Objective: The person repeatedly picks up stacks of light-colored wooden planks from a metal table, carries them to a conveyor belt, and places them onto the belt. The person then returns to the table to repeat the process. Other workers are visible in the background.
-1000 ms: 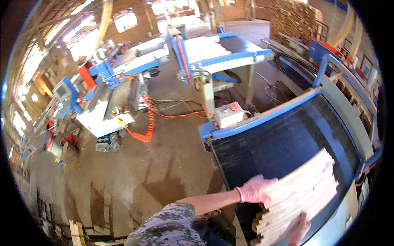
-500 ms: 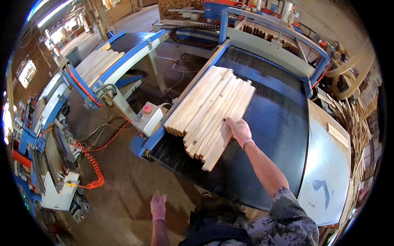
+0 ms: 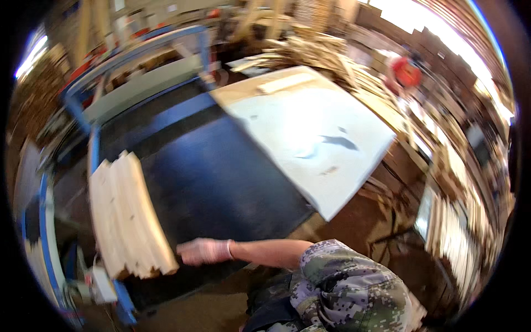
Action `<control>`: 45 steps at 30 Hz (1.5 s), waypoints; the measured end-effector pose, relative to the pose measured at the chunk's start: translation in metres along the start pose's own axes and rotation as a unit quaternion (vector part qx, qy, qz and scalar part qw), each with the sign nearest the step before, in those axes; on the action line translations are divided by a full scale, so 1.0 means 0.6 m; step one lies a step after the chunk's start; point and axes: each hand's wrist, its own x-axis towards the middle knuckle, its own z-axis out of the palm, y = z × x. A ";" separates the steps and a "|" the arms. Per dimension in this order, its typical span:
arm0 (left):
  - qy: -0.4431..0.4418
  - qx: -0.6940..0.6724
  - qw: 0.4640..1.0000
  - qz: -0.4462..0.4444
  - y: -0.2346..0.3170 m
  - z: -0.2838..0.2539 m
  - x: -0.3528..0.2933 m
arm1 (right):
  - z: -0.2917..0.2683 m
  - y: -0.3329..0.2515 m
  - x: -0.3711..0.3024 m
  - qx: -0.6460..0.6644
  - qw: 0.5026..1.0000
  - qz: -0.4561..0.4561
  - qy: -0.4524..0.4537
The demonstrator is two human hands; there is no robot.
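Note:
Pale wooden strips lie side by side in a bundle along the left side of a black conveyor belt, their near ends uneven. Just right of the bundle's near corner is my right hand, in a light pinkish knit glove. Motion smears its fingers, and I cannot tell whether they touch the wood. My right arm, in a camouflage sleeve, reaches leftward over the belt's near end. My left hand is out of the picture.
Right of the belt stands a pale smooth-topped table with a single wood piece at its far end. Scrap wood is heaped behind it. A blue frame spans the belt's far end. More strips stand stacked at right.
The view has swung right, so the belt and bundle appear farther left. My right hand has shifted from the bundle's right edge to beside its near corner. My left hand has left view.

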 end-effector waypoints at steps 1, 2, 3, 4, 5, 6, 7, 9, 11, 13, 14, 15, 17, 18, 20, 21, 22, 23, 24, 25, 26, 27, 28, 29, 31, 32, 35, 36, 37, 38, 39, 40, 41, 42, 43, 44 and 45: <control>-0.011 0.017 1.000 0.006 0.023 -0.005 0.017 | 0.039 -0.033 -0.068 0.145 0.975 0.168 0.031; -0.055 0.085 0.995 0.021 0.069 0.003 0.060 | 0.040 -0.013 -0.174 0.071 0.978 0.181 0.076; -0.070 0.118 0.990 0.033 0.102 0.012 0.076 | 0.049 -0.013 -0.243 0.138 0.968 0.201 0.062; -0.078 0.138 0.987 0.039 0.124 0.017 0.093 | 0.062 -0.018 -0.301 0.204 0.952 0.224 0.038; -0.085 0.160 0.982 0.048 0.148 0.027 0.111 | 0.074 -0.025 -0.372 0.109 0.954 0.270 0.072; -0.090 0.189 0.976 0.057 0.170 0.030 0.126 | 0.086 -0.040 -0.443 0.020 0.942 0.320 0.100; -0.097 0.213 0.970 0.069 0.203 0.047 0.137 | 0.118 0.064 -0.551 -0.034 0.914 0.358 0.186; -0.084 0.248 0.961 0.092 0.270 0.050 0.156 | 0.158 0.050 -0.702 -0.071 0.752 0.575 0.316; -0.079 0.300 0.944 0.109 0.327 0.081 0.165 | 0.216 0.135 -0.902 -0.064 0.657 0.598 0.455; -0.060 0.383 0.916 0.100 0.361 0.131 0.178 | 0.296 0.164 -1.039 0.098 0.500 0.538 0.672; 0.061 0.298 0.952 -0.018 0.389 0.190 0.198 | 0.324 0.151 -1.079 0.080 0.483 0.512 0.706; -0.053 0.275 0.960 0.005 0.393 0.227 0.203 | 0.358 0.164 -1.137 0.059 0.475 0.542 0.691; -0.284 0.187 0.940 0.029 0.401 0.299 0.209 | 0.437 0.186 -1.224 -0.047 0.523 0.555 0.645; -0.208 0.304 0.923 0.115 0.398 0.362 0.189 | 0.465 0.176 -1.239 0.095 0.484 0.516 0.700; -0.188 0.469 0.825 0.253 0.358 0.495 0.162 | 0.520 0.176 -1.262 0.169 0.430 0.470 0.752; -0.182 0.561 0.730 0.344 0.344 0.544 0.142 | 0.535 0.174 -1.265 0.203 0.408 0.443 0.773; -0.166 0.626 0.642 0.410 0.325 0.595 0.123 | 0.547 0.171 -1.265 0.285 0.360 0.406 0.790; -0.143 0.646 0.606 0.441 0.316 0.631 0.113 | 0.548 0.113 -1.246 0.331 0.336 0.370 0.800; -0.107 0.626 0.651 0.416 0.275 0.687 0.064 | 0.575 0.149 -1.267 0.328 0.328 0.372 0.804; -0.065 0.598 0.697 0.389 0.246 0.741 -0.049 | 0.594 0.184 -1.284 0.326 0.326 0.377 0.803; -0.059 0.614 0.707 0.347 0.256 0.770 -0.074 | 0.599 0.185 -1.286 0.344 0.322 0.364 0.804; -0.090 0.594 0.716 0.357 0.267 0.802 -0.098 | 0.606 0.185 -1.298 0.357 0.314 0.352 0.806; -0.120 0.576 0.721 0.366 0.285 0.827 -0.116 | 0.607 0.186 -1.305 0.373 0.305 0.337 0.809; -0.150 0.559 0.725 0.373 0.306 0.853 -0.123 | 0.607 0.191 -1.317 0.365 0.302 0.345 0.810; -0.173 0.435 0.828 0.309 0.327 0.877 0.007 | 0.595 0.192 -1.343 0.343 0.311 0.363 0.809; -0.168 0.432 0.850 0.249 0.352 0.899 0.039 | 0.587 0.205 -1.363 0.323 0.308 0.385 0.808; -0.114 0.487 0.859 0.108 0.385 1.001 0.011 | 0.581 0.264 -1.438 0.297 0.265 0.406 0.823; -0.138 0.525 0.832 0.115 0.399 1.035 0.003 | 0.578 0.268 -1.460 0.312 0.244 0.376 0.838; -0.168 0.590 0.777 0.141 0.415 1.072 -0.004 | 0.575 0.273 -1.480 0.326 0.221 0.345 0.852; -0.223 0.726 0.613 0.218 0.428 1.108 -0.008 | 0.593 0.307 -1.510 0.318 0.226 0.334 0.858; -0.248 0.828 0.401 0.304 0.454 1.142 -0.008 | 0.570 0.272 -1.535 0.324 0.227 0.365 0.843; -0.256 0.858 0.286 0.340 0.470 1.172 -0.002 | 0.533 0.151 -1.553 0.328 0.231 0.400 0.824; -0.275 0.863 0.234 0.353 0.469 1.216 0.000 | 0.513 0.069 -1.581 0.333 0.222 0.436 0.806; -0.300 0.859 0.241 0.337 0.461 1.280 -0.013 | 0.552 0.137 -1.609 0.188 0.235 0.439 0.847; -0.286 0.835 0.382 0.274 0.452 1.329 -0.047 | 0.557 0.161 -1.644 0.009 0.305 0.524 0.795; -0.270 0.767 0.539 0.219 0.436 1.394 -0.082 | 0.569 0.180 -1.691 -0.062 0.312 0.591 0.741; -0.234 0.677 0.674 0.182 0.429 1.448 -0.124 | 0.561 0.176 -1.734 -0.134 0.324 0.645 0.679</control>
